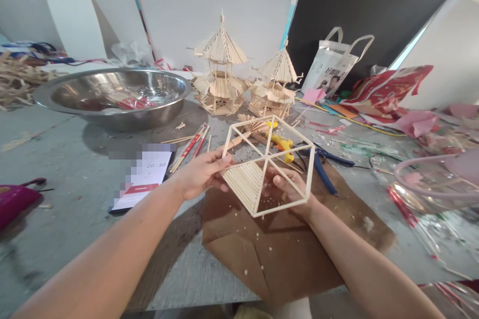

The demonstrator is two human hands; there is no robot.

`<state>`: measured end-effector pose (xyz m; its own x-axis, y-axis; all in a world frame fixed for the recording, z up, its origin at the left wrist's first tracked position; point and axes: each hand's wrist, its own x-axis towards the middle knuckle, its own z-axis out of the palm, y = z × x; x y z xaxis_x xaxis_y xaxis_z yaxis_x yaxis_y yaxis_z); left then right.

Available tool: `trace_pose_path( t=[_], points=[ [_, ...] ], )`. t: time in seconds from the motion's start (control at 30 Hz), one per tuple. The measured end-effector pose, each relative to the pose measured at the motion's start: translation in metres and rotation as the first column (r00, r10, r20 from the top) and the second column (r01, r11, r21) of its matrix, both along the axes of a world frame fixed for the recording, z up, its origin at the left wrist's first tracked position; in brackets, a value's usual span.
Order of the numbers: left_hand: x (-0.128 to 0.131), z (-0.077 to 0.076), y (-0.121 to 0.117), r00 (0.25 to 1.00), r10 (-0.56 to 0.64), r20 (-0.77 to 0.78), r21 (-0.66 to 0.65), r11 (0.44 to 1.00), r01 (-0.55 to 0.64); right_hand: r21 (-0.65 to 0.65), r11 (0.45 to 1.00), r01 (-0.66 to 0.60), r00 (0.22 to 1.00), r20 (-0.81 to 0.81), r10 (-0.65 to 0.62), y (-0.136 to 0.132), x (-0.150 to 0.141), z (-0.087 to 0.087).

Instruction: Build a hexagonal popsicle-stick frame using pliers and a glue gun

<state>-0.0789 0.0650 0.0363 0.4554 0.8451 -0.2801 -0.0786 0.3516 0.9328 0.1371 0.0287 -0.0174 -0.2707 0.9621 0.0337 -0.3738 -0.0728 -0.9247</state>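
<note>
A hexagonal frame of thin wooden sticks (245, 185) is tilted above the table, with spokes meeting at its centre. One triangular section, at the lower left, is filled with parallel sticks; the others are bare. My left hand (202, 173) pinches the frame's left corner between thumb and fingers. Behind the lower right section, my right hand (290, 189) grips the frame from beneath, its fingers partly hidden. Under both hands lies a brown paper sheet (239, 254) dotted with small pale crumbs. A yellow glue gun (282, 147) and blue-handled pliers (324, 174) rest just beyond the frame.
Two stick-built pagoda models (223, 84) stand at the back. A steel basin (164, 109) holding wrapped packets is at left, above a phone (144, 177) and loose chopsticks (190, 147). Plastic wrappers and a clear pink-rimmed container (422, 199) clutter the right side.
</note>
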Motion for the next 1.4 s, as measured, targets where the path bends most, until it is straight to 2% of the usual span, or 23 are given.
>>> trace_pose_path(
  t=[0.07,0.2,0.4,0.5,0.67,0.77,0.87,0.93,1.03,1.13,1.2,1.27,1.33,1.4],
  points=[
    [0.001,-0.002,0.000,0.999,-0.035,-0.008,0.001,0.999,0.035,-0.036,0.999,0.011,0.996,0.085,-0.008,-0.001,0.000,0.001],
    [0.004,-0.008,0.002,1.000,0.014,-0.004,-0.013,1.000,-0.014,-0.148,0.986,-0.071,0.954,0.278,0.111,-0.004,-0.002,0.006],
    [0.004,-0.012,0.005,0.997,0.072,0.013,-0.071,0.995,-0.071,-0.196,0.949,-0.246,0.886,0.350,0.303,-0.003,-0.002,0.008],
    [0.002,-0.012,0.007,0.994,0.104,0.043,-0.094,0.991,-0.099,-0.167,0.936,-0.309,0.842,0.409,0.351,-0.002,0.002,0.006],
    [-0.004,-0.014,0.018,0.939,0.326,0.106,-0.114,0.943,-0.314,-0.109,0.886,-0.451,0.724,0.536,0.435,-0.004,0.005,0.010],
    [-0.008,-0.014,0.024,0.897,0.422,0.133,-0.112,0.905,-0.410,-0.142,0.846,-0.514,0.652,0.577,0.492,-0.006,0.006,0.014],
    [-0.009,-0.012,0.025,0.866,0.474,0.163,-0.105,0.881,-0.462,-0.186,0.823,-0.537,0.612,0.586,0.531,-0.008,0.007,0.014],
    [-0.008,-0.010,0.024,0.856,0.485,0.180,-0.093,0.874,-0.476,-0.200,0.851,-0.486,0.646,0.573,0.504,-0.007,0.006,0.013],
    [-0.005,-0.010,0.022,0.863,0.471,0.184,-0.075,0.882,-0.465,-0.150,0.949,-0.279,0.821,0.476,0.317,-0.005,0.003,0.010],
    [0.000,-0.012,0.019,0.886,0.431,0.173,-0.073,0.902,-0.425,-0.088,0.985,-0.147,0.945,0.281,0.166,-0.003,0.001,0.010],
    [0.004,-0.014,0.016,0.899,0.402,0.172,-0.081,0.916,-0.394,-0.068,0.984,-0.165,0.971,0.164,0.174,-0.003,0.000,0.010],
    [0.008,-0.016,0.013,0.909,0.374,0.182,-0.088,0.927,-0.364,-0.082,0.968,-0.239,0.963,0.111,0.247,-0.004,0.001,0.010],
    [0.011,-0.017,0.011,0.920,0.341,0.192,-0.086,0.940,-0.330,-0.119,0.943,-0.310,0.934,0.147,0.325,-0.005,0.001,0.009],
    [0.012,-0.017,0.009,0.927,0.318,0.200,-0.078,0.948,-0.309,-0.141,0.943,-0.302,0.913,0.240,0.329,-0.006,0.000,0.007]
  ],
)
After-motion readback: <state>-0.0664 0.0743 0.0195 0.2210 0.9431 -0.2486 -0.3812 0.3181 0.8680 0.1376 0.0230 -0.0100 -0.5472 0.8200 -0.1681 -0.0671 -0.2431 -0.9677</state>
